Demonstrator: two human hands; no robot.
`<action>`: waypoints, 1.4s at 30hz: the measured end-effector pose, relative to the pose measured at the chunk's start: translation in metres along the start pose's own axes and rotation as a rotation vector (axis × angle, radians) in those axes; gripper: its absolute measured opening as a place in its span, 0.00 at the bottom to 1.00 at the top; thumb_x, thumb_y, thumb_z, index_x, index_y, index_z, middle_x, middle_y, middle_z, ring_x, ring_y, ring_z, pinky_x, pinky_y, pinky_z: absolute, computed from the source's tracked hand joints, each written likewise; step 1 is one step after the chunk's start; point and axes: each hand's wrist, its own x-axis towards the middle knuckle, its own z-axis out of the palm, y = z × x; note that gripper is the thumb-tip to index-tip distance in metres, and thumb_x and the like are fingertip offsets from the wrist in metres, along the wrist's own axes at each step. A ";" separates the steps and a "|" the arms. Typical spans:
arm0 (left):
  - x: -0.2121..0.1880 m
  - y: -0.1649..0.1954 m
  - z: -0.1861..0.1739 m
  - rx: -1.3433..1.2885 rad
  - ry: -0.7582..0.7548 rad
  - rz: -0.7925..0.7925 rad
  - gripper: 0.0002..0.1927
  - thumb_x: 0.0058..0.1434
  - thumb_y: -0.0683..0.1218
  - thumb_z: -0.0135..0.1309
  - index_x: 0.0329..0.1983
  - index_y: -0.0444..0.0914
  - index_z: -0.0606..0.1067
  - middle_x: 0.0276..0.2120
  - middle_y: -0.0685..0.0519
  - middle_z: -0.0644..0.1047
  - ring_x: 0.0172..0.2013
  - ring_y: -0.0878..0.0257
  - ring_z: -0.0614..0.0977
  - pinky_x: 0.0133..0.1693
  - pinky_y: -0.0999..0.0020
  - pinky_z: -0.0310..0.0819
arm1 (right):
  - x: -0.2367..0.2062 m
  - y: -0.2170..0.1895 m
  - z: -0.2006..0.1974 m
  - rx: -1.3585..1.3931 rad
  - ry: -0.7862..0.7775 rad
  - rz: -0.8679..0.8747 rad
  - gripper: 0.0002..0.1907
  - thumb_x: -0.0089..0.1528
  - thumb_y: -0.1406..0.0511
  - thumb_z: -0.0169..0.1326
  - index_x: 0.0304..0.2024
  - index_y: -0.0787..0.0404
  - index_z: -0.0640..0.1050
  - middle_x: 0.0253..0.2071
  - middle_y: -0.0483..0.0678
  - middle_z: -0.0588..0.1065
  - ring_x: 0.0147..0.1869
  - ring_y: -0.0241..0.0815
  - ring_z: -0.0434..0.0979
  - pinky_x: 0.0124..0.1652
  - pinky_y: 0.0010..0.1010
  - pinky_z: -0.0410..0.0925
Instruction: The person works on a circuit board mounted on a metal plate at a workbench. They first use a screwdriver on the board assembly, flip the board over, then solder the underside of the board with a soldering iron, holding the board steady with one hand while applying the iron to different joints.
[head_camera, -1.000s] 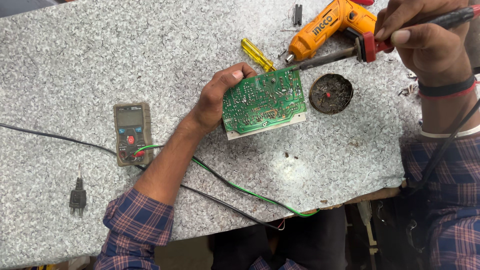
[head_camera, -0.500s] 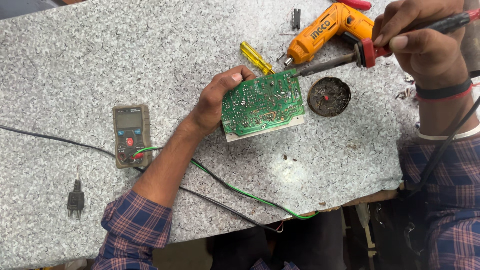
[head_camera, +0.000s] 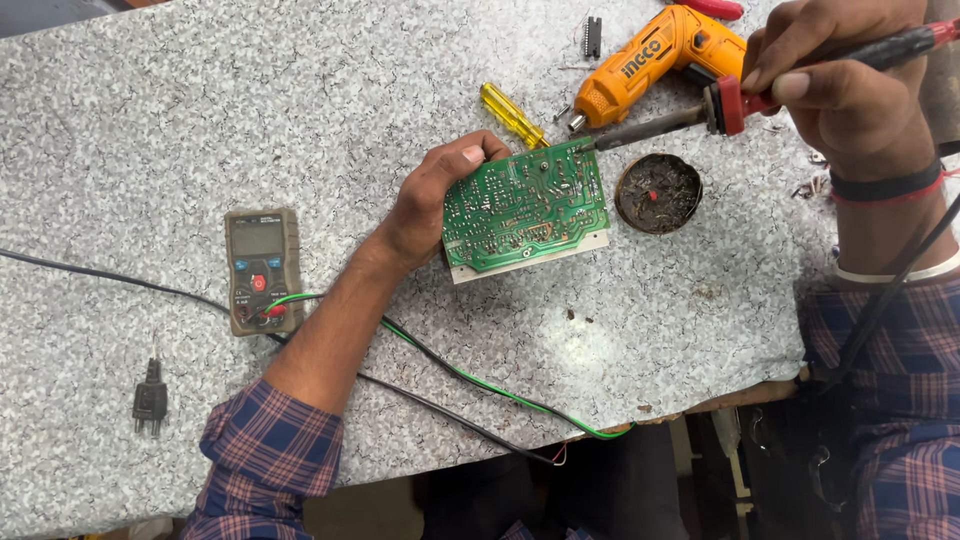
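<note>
On the speckled counter (head_camera: 150, 120) — a circuit board (head_camera: 525, 205) meets a soldering iron (head_camera: 700, 108).

The left hand (head_camera: 430, 200) grips the green board by its left edge, fingers closed around it, holding it tilted near the middle of the counter. The right hand (head_camera: 840, 80) is closed on the iron's red handle — its tip touches the board's top right corner. Just beside sit a round tin (head_camera: 658, 193), a yellow screwdriver (head_camera: 510, 115), an orange power screwdriver (head_camera: 655, 60) and, further left, a meter (head_camera: 262, 270).

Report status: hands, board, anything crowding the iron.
Left hand grips green circuit board. Right hand holds soldering iron, tip at board's top right corner. Round tin beside board; orange electric screwdriver behind iron.
</note>
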 end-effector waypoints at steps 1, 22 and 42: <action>0.000 0.000 0.000 0.000 0.000 -0.001 0.21 0.69 0.58 0.42 0.42 0.35 0.71 0.31 0.58 0.72 0.31 0.72 0.71 0.33 0.74 0.68 | 0.000 0.000 0.000 -0.013 -0.003 -0.003 0.09 0.55 0.69 0.52 0.34 0.73 0.75 0.29 0.58 0.74 0.29 0.42 0.76 0.32 0.25 0.71; -0.001 -0.001 -0.002 0.008 -0.016 0.000 0.20 0.70 0.58 0.42 0.41 0.36 0.70 0.31 0.58 0.71 0.31 0.72 0.70 0.33 0.74 0.67 | -0.005 0.010 -0.003 0.040 0.033 0.025 0.11 0.62 0.67 0.54 0.38 0.72 0.79 0.32 0.56 0.77 0.30 0.39 0.77 0.34 0.22 0.72; 0.001 -0.001 -0.001 -0.010 -0.014 0.004 0.20 0.69 0.58 0.42 0.42 0.36 0.70 0.30 0.58 0.70 0.30 0.72 0.69 0.31 0.74 0.66 | 0.000 0.001 0.009 0.081 -0.003 0.036 0.08 0.57 0.70 0.53 0.36 0.72 0.76 0.29 0.57 0.75 0.28 0.39 0.76 0.30 0.22 0.70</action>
